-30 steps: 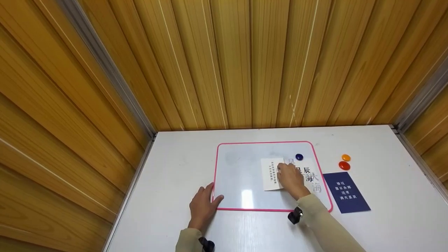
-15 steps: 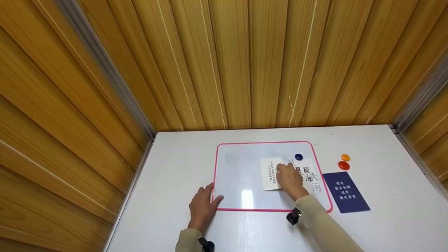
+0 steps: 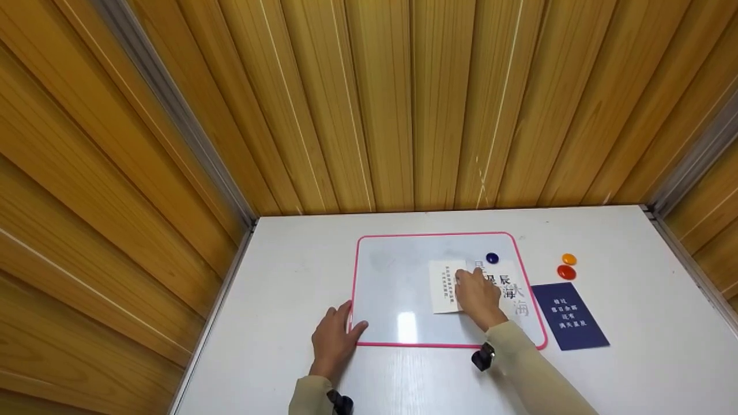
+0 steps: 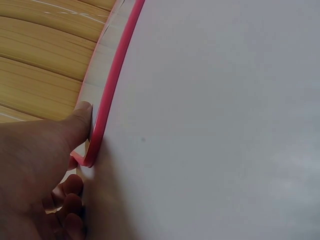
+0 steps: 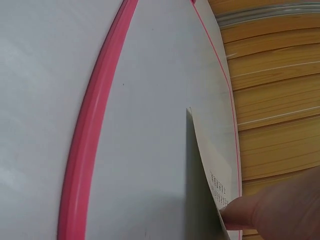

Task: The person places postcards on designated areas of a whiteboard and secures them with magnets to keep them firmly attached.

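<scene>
A whiteboard [image 3: 386,294] with a pink frame lies on the table. My left hand [image 3: 334,340] grips its near left corner: in the left wrist view the thumb [image 4: 80,122] lies against the frame and the other fingers curl just outside it. My right hand [image 3: 478,294] is over the board with bent fingers, holding a white printed card [image 3: 443,288]. In the right wrist view the thumb [image 5: 240,212] touches the card's printed face, and its near edge stands off the board; the other fingertips are hidden. Large dark characters [image 3: 507,293] show right of this hand.
A round blue magnet [image 3: 492,258] sits at the board's upper right. Beyond the right edge, an orange magnet [image 3: 569,259] and a red magnet [image 3: 567,272] lie on the white table [image 3: 646,300], above a navy card [image 3: 571,317]. Wood-patterned walls [image 3: 380,115] enclose the table.
My right hand has shifted very slightly left over the first half second, then stays in place. My left hand and the whiteboard hold still.
</scene>
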{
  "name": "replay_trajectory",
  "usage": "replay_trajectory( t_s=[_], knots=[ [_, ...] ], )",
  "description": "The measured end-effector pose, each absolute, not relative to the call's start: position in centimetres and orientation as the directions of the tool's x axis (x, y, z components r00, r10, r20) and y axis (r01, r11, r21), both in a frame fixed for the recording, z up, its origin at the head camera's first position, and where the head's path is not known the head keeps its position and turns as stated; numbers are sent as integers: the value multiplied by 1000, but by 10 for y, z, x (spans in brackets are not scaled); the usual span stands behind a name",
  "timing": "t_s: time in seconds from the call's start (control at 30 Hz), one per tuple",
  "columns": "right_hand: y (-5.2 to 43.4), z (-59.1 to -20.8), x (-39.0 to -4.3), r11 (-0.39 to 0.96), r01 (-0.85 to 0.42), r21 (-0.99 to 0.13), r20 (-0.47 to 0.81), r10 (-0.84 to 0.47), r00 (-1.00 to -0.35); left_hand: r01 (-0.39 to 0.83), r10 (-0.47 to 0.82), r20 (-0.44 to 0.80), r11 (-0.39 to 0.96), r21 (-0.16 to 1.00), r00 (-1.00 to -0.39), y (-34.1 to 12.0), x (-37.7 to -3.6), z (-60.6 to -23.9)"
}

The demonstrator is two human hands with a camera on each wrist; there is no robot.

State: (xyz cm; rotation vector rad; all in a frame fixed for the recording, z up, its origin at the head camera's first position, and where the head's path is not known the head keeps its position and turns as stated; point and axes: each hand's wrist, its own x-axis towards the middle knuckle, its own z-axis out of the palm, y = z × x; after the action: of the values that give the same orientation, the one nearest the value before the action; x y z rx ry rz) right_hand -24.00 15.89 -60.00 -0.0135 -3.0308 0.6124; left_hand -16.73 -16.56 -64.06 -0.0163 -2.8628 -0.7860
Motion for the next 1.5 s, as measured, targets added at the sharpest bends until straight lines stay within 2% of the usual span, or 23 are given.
replay_trajectory(
  t_s=[0.63,1.2,1.5],
  knots=[
    [157,-598,-242,936,-31,-350,89,0,-996,53,-42,181,871,489,-983,-163,-167,-637],
    [158,-597,-241,931,-41,-364,78,-14,-997,43,-51,171,863,503,-984,-163,-168,-638],
    [158,-598,-243,932,-70,-357,131,-24,-991,28,-60,151,853,520,-987,-163,-167,-638]
  ],
)
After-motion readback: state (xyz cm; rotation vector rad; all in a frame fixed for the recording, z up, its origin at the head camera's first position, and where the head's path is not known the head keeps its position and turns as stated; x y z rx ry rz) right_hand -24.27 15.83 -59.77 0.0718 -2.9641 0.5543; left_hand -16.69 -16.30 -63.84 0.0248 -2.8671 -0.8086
